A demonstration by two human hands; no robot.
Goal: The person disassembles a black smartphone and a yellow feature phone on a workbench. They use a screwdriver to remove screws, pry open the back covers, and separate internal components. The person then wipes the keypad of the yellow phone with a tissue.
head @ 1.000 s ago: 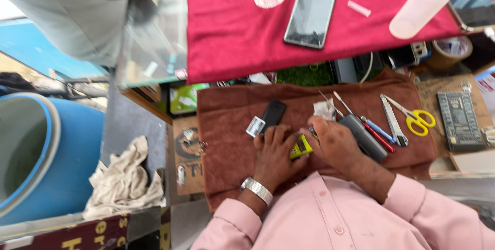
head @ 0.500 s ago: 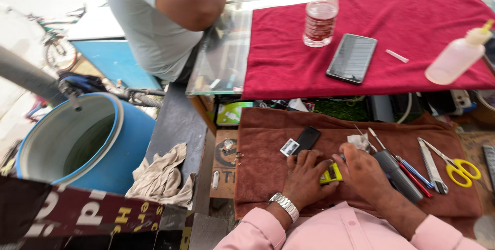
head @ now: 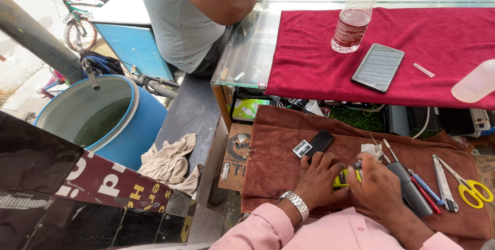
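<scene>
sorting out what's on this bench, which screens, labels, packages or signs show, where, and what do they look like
Phone: flat on the red cloth, dark grey screen, off.
Small dark phone: on the brown cloth, above the left hand.
Label tag: white with black marks, beside that phone.
Bottle label: red band on the clear bottle.
Green and white package: under the glass counter.
Sign board: lower left, maroon with yellow and white letters.

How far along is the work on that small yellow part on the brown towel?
Laid out already: scissors, a utility knife and pens on the brown towel, with a small black phone set aside. In hand: the left hand and right hand both press on the yellow part. It is mostly hidden, so what is left cannot be told.
</scene>
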